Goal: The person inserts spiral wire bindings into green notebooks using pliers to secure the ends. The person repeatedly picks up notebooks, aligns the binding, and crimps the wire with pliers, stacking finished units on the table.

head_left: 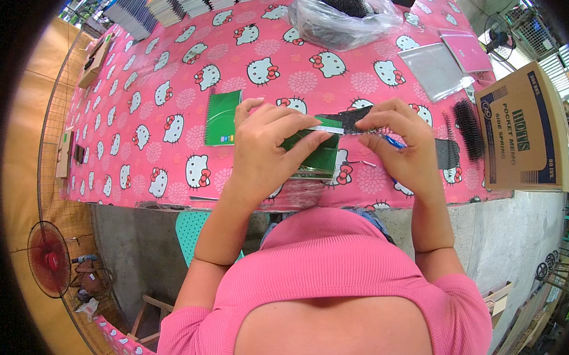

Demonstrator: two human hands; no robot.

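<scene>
My left hand [270, 135] is closed on a small green notebook [321, 159] near the table's front edge, thumb and fingers pinching its top, where a pale strip [328, 129] shows. Just to the right, my right hand [400, 141] has thumb and fingertips close together at a thin dark spiral binding coil [377, 130] by the notebook's upper edge; the exact grip is partly hidden. A black flat piece [349, 122] lies behind the fingertips. A blue pen [395, 142] shows under my right hand. Left of my left hand lies another green spiral notebook [221, 121].
Black coils [468, 130] stand at right beside a cardboard box [521, 127]. Farther back are a clear plastic sleeve [435, 71], a pink notebook [466, 53] and a plastic bag [342, 24] of black coils. Stacked notebooks [130, 12] line the far left of the pink patterned table [242, 61].
</scene>
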